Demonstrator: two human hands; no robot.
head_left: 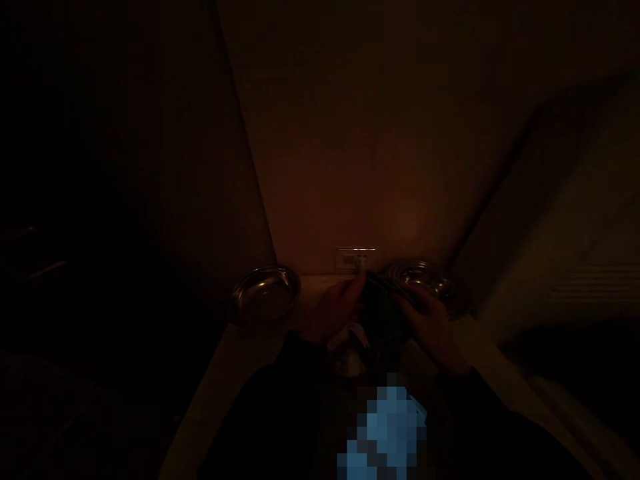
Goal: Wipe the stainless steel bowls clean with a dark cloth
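The scene is very dark. My left hand point(334, 308) and my right hand point(431, 328) meet over a narrow table point(230, 373), both closed round a dark object point(383, 310) that I cannot make out. A round metal bowl point(265, 293) stands to the left of my left hand. A second metal bowl point(431, 280) sits just behind my right hand. Something pale and shiny point(350, 357) lies below the hands. Dark sleeves cover both forearms.
A wall socket plate point(355, 259) is on the wall right behind the hands. Walls close in at the left and back. A pale surface, perhaps bedding point(575, 267), rises at the right. A blurred blue patch point(385, 433) is at the bottom.
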